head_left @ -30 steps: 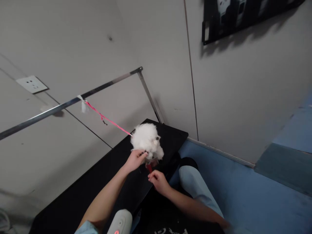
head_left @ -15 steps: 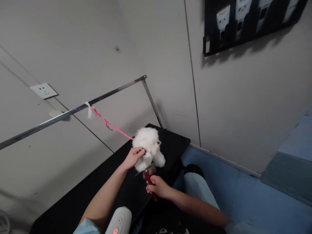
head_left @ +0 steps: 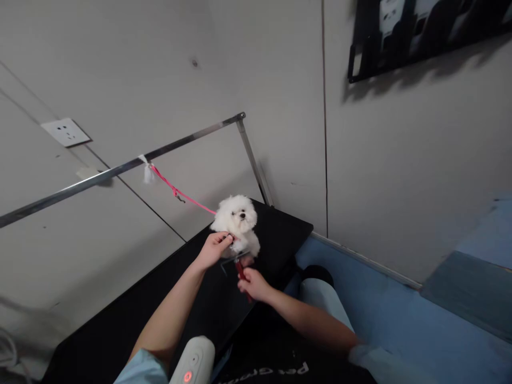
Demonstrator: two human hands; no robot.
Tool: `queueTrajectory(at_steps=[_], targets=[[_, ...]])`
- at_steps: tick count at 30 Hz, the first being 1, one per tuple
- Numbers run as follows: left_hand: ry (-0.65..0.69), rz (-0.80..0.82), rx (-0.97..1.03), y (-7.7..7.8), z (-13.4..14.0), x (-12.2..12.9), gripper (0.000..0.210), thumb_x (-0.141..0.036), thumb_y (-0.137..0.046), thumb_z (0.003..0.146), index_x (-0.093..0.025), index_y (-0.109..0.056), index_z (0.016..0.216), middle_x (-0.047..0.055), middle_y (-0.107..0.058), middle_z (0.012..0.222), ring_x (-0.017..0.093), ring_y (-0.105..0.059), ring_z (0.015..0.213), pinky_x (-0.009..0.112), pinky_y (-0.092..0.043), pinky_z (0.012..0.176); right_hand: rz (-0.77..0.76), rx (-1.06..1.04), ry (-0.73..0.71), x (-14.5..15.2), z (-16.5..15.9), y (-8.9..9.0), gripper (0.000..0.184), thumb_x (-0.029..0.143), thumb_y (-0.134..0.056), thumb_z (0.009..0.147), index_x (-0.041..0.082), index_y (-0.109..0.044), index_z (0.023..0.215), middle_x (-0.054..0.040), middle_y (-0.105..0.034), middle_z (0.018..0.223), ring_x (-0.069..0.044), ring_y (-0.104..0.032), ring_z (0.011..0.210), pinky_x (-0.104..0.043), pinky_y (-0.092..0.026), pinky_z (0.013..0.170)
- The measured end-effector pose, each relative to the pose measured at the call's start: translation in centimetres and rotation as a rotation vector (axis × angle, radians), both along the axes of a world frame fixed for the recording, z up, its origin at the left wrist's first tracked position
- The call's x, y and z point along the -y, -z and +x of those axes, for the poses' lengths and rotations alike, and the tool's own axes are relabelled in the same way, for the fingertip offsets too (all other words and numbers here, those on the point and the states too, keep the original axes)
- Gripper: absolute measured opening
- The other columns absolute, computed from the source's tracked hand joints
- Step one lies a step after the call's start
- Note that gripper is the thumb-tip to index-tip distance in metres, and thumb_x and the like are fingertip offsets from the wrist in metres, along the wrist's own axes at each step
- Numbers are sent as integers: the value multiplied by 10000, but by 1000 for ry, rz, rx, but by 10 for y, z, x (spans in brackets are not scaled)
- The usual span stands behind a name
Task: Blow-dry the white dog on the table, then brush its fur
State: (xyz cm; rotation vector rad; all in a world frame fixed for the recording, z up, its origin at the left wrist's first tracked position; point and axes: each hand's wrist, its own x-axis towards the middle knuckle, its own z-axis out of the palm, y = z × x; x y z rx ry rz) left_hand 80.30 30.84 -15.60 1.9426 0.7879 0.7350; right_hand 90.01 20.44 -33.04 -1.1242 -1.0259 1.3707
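**Brushing a small white dog on a black surface**

Grooming in hand, by the look of it mid-stroke. Dog (head_left: 238, 220) sits near the far end of the black surface (head_left: 132, 314), facing the camera, tethered by a pink leash (head_left: 182, 197) that runs up to a metal bar (head_left: 120, 170) along the wall.

Left hand (head_left: 212, 249) sits at the dog's chest or front leg, fingers curled into the fur, apparently steadying it. Right hand (head_left: 251, 282) is just below the dog, fingers wrapped tight around the red handle of a brush (head_left: 241, 268); the metal head lies against the lower fur. Head too small to tell whether the bristles are in the coat.

Judgement: brushing the chest or front-leg area. Next stroke calls for a firm left-hand hold, a short light pull through the fur, and watching that the dog does not shift toward the surface's edge or strain the leash.

Counts:
- dog: one
- brush: one
- leash: one
- bar: one, with one angled post at its far end
- hands: two, both the person's own
- wall socket (head_left: 66, 132): one
- grey device with a red light (head_left: 191, 362): one, near edge of view, low
- dark rack (head_left: 420, 32) on the wall: one
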Motion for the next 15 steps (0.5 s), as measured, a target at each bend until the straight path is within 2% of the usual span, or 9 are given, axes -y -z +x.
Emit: queueTrajectory(at_steps=[2, 5, 7, 9, 11, 13, 15], targets=[[-22, 5, 21, -4, -4, -1, 504, -617, -715, 770, -122, -795, 812, 32, -667, 662, 125, -513, 595, 232, -377, 600, -24, 20, -75, -5, 1, -4, 126, 150, -616, 771, 205, -509, 808, 59, -573, 623, -118, -548, 544, -218, -429, 541], [-80, 29, 74, -13, -11, -1, 487, -605, -721, 771, -127, -800, 824, 32, -675, 669, 127, -524, 604, 229, -384, 596, 197, 68, -36, -21, 9, -24, 93, 171, -629, 806, 199, -556, 855, 31, -628, 741, -126, -583, 657, -232, -463, 623], [-179, 65, 182, -20, -12, -1, 471, -599, -746, 743, -132, -791, 788, 35, -687, 686, 132, -541, 630, 231, -402, 616, 318, 122, 11, -37, 16, -44, 80, 152, -625, 822, 195, -562, 846, 20, -630, 788, -131, -596, 739, -235, -473, 690], [-286, 71, 304, -29, -13, -2, 478, -607, -780, 692, -133, -775, 742, 40, -698, 698, 134, -549, 641, 233, -415, 627, 308, 163, -13, -49, 20, -60, 91, 120, -594, 828, 197, -548, 846, 24, -617, 758, -131, -604, 727, -230, -472, 670], [-369, 38, 406, -39, -15, -5, 508, -628, -818, 616, -132, -754, 707, 36, -687, 676, 126, -535, 605, 232, -410, 597, 239, 208, -112, -54, 17, -67, 117, 96, -566, 822, 200, -540, 869, 32, -610, 718, -128, -606, 659, -216, -455, 593], [-420, 21, 489, -49, -20, -9, 540, -645, -840, 558, -134, -737, 699, 23, -667, 651, 116, -516, 571, 229, -399, 563, 182, 265, -203, -54, 11, -71, 130, 82, -568, 800, 199, -539, 848, 33, -603, 671, -129, -594, 590, -211, -429, 529], [-436, 39, 535, -59, -27, -13, 549, -653, -838, 555, -137, -731, 706, 16, -655, 644, 114, -511, 561, 227, -395, 549, 203, 308, -230, -56, 8, -79, 126, 78, -587, 786, 195, -547, 806, 28, -599, 650, -129, -586, 579, -220, -432, 535]])
